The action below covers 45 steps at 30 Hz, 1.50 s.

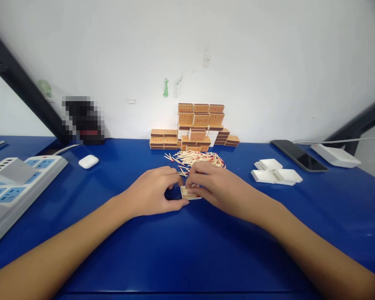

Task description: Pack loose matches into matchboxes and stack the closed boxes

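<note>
Both hands are together, just in front of the pile of matches (200,158) on the blue bench (187,250). Between them I see a small tray (189,194), pale and open-topped, flat on the bench just on the near side of the pile. The left hand (154,189) has its fingers curled, with the thumb tip pressed to the tray's near-left corner and the forefinger bent over its far edge, so it is pinching that end. The right hand (217,185) comes in from the other side with its fingers folded down over the tray, gripping it and hiding most of it. I cannot tell what lies inside.

Behind the pile, against the wall, stands a stack of matchboxes (200,125). Right of the pile sits a cluster of white trays (276,171), and further right are a dark phone (300,155) and a white box (336,155). Left of the pile is a white earbud case (88,161), and well beyond it a power strip (15,183).
</note>
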Motion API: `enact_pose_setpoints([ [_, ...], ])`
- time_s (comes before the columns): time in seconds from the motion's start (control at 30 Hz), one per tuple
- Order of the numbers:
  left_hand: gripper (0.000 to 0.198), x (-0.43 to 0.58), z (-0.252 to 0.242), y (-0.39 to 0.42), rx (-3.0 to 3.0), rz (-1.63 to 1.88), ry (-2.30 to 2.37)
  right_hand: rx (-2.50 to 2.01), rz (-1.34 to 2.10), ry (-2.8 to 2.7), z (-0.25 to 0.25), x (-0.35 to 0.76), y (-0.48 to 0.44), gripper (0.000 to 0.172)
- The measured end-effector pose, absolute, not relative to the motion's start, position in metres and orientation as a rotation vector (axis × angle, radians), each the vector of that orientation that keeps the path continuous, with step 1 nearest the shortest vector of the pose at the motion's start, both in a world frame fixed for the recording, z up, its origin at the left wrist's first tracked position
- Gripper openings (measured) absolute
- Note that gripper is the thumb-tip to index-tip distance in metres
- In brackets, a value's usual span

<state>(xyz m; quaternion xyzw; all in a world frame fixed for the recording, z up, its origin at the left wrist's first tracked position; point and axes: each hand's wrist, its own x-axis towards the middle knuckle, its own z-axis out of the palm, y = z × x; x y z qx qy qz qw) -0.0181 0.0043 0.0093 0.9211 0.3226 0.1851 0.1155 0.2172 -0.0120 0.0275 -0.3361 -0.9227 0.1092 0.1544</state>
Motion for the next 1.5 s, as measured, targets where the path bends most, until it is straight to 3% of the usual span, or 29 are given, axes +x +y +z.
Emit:
enact_pose_setpoints([
  [0.43, 0.026, -0.019, 0.012, 0.000, 2.722, 0.578, 0.919, -1.098, 0.116, -2.560, 0.028, 0.222, -0.010, 0.018],
  [0.6, 0.026, -0.015, 0.008, -0.003, 2.687, 0.537, 0.904, -1.332, 0.257, -2.305, 0.018, 0.213, 0.008, 0.008],
  [0.87, 0.030, -0.012, 0.006, -0.012, 2.682, 0.436, 0.872, -1.485, 0.252, -2.229, 0.002, 0.184, 0.035, 0.012],
  [1.17, 0.026, -0.012, 0.006, -0.008, 2.705, 0.441, 0.995, -1.440, 0.292, -2.298, 0.016, 0.196, 0.031, 0.012],
  [1.37, 0.040, -0.015, 0.005, -0.001, 2.694, 0.492, 1.269, -1.518, 0.457, -2.179, 0.025, 0.217, 0.013, 0.022],
  [1.5, 0.045, -0.014, 0.003, -0.002, 2.678, 0.501, 1.252, -1.594, 0.559, -2.143, 0.024, 0.208, -0.003, 0.020],
])
